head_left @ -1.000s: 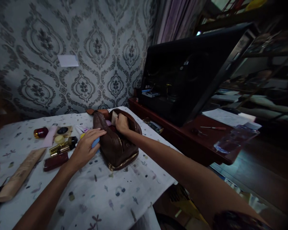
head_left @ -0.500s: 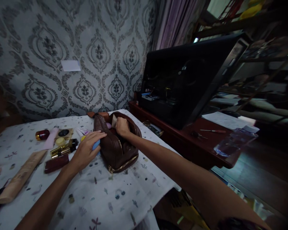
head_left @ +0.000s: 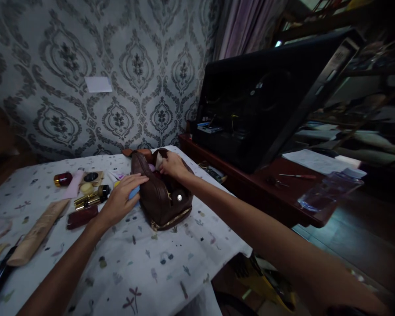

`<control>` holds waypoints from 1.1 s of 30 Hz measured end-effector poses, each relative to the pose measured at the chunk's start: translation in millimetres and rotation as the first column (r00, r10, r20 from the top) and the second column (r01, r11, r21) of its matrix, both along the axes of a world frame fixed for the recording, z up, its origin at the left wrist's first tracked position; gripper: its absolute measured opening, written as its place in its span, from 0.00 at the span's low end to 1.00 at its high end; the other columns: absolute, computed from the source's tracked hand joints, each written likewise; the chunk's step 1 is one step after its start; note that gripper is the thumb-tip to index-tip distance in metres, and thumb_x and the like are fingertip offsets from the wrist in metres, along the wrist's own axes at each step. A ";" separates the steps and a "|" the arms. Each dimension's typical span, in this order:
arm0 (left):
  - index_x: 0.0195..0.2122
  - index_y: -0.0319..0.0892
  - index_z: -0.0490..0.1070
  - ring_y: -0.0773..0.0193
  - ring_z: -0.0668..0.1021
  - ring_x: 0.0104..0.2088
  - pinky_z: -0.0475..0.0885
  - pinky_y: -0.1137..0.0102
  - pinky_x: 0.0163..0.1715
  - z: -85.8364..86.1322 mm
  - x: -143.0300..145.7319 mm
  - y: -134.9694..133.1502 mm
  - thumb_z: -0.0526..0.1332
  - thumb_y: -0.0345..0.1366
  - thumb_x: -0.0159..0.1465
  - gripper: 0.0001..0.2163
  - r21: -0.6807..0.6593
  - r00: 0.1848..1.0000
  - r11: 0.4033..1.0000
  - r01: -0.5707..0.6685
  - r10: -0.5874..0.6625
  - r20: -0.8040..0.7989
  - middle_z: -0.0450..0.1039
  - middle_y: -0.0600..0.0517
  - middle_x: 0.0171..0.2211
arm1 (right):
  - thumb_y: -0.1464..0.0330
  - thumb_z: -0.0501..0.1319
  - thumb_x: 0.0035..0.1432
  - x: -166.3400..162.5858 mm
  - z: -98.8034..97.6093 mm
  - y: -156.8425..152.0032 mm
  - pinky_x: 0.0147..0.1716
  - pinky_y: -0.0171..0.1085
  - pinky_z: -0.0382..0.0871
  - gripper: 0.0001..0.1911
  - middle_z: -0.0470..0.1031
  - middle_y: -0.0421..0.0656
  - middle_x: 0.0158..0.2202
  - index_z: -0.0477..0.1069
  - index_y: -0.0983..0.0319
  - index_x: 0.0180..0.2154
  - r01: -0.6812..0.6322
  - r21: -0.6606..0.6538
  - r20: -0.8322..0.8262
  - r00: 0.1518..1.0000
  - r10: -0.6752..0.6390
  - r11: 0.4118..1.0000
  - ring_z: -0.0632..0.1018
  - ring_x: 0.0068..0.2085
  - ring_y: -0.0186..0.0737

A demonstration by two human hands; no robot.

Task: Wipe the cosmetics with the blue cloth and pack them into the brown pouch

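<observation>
On the printed tablecloth, brown leather bag, unzipped, mouth gaping, near the patterned wallpaper. Left hand loose, unclenched, fingers stretched out and resting on bag's left side; blue item shows under fingers and thumb, type unclear. Right hand at bag mouth, fingers curled, fingertips right at a pale flat piece; can't tell if it's actually grasped. Small lilac item also inside, just left of that piece.

Left of bag, cosmetics laid out: gold-and-black lipstick tubes, dark red case just below them, round black compact, pale pink tube, dark red bottle with gold cap lying down. Beige squeeze tube nearer camera, black handle beside it.

Right side: reddish-brown desk with large black casing, paper sheets, screwdriver, clear plastic bottle lying on its side.
</observation>
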State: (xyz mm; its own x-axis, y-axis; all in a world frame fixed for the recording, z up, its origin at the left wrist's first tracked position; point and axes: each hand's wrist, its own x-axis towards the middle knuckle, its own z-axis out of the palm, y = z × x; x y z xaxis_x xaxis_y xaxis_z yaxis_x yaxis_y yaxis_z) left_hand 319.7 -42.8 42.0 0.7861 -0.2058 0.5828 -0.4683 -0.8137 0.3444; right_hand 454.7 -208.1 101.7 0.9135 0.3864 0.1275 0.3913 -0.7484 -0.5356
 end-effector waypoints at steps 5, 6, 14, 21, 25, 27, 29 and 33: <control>0.56 0.44 0.71 0.55 0.71 0.60 0.64 0.53 0.62 1.8 0.1 -2.7 0.52 0.29 0.63 0.20 -0.013 1.000 1.000 0.006 -0.006 0.005 0.74 0.47 0.56 | 0.75 0.53 0.65 -26.0 8.9 -31.9 0.37 0.31 0.65 0.14 0.82 0.46 0.38 0.78 0.65 0.42 -0.263 -0.124 0.052 0.961 0.271 0.957 0.80 0.39 0.37; 0.56 0.44 0.71 0.55 0.71 0.60 0.64 0.53 0.63 1.9 -0.1 -3.1 0.52 0.29 0.63 0.20 -0.011 1.000 1.000 0.004 -0.004 0.002 0.74 0.47 0.56 | 0.73 0.53 0.65 -34.6 8.5 -38.5 0.36 0.31 0.64 0.14 0.81 0.47 0.38 0.78 0.66 0.39 -0.336 -0.198 0.028 0.937 0.348 0.921 0.80 0.39 0.38; 0.54 0.43 0.71 0.56 0.72 0.58 0.63 0.52 0.63 6.4 -13.7 -2.2 0.52 0.29 0.64 0.19 0.000 0.999 1.000 -0.027 0.027 0.017 0.74 0.47 0.55 | 0.76 0.52 0.66 -87.2 1.5 -66.8 0.32 0.34 0.59 0.13 0.80 0.50 0.36 0.74 0.67 0.34 -0.421 -0.416 -0.034 0.893 0.449 0.806 0.79 0.37 0.39; 0.62 0.49 0.64 0.55 0.63 0.65 0.69 0.54 0.59 39.5 -13.9 -32.6 0.50 0.19 0.60 0.30 0.361 1.000 0.932 0.003 -0.007 0.010 0.64 0.49 0.64 | 0.77 0.52 0.65 -87.0 -11.3 -70.0 0.37 0.36 0.63 0.12 0.80 0.52 0.39 0.74 0.67 0.38 -0.438 -0.454 0.097 0.841 0.532 0.776 0.79 0.40 0.43; 0.55 0.50 0.69 0.53 0.62 0.65 0.77 0.59 0.48 53.9 -12.5 -54.0 0.52 0.17 0.57 0.28 0.604 0.998 0.797 -0.022 0.051 -0.032 0.61 0.51 0.65 | 0.78 0.53 0.64 -90.7 -18.5 -73.9 0.40 0.38 0.65 0.11 0.78 0.53 0.39 0.74 0.69 0.39 -0.414 -0.544 0.162 0.802 0.575 0.730 0.78 0.40 0.44; 0.53 0.48 0.69 0.51 0.65 0.62 0.79 0.60 0.43 53.7 -16.6 -58.9 0.54 0.18 0.58 0.25 0.651 0.989 0.750 -0.116 0.148 0.006 0.63 0.48 0.63 | 0.77 0.53 0.64 -94.1 -20.6 -77.5 0.40 0.39 0.66 0.10 0.77 0.51 0.38 0.74 0.67 0.38 -0.404 -0.554 0.185 0.793 0.581 0.728 0.77 0.39 0.44; 0.54 0.49 0.68 0.49 0.68 0.58 0.79 0.62 0.37 48.6 -22.1 -60.8 0.53 0.20 0.59 0.24 0.652 0.967 0.724 -0.225 0.249 0.058 0.64 0.45 0.61 | 0.76 0.53 0.65 -97.2 -23.4 -81.5 0.41 0.40 0.67 0.10 0.76 0.50 0.37 0.73 0.67 0.37 -0.411 -0.550 0.222 0.767 0.602 0.727 0.76 0.38 0.44; 0.61 0.51 0.63 0.48 0.69 0.56 0.79 0.62 0.36 34.1 -29.7 -62.0 0.52 0.23 0.63 0.26 0.564 0.941 0.763 -0.316 0.329 0.083 0.64 0.43 0.57 | 0.75 0.52 0.65 -101.3 -32.3 -88.3 0.43 0.42 0.69 0.11 0.76 0.51 0.38 0.73 0.66 0.37 -0.439 -0.482 0.257 0.756 0.602 0.758 0.76 0.40 0.45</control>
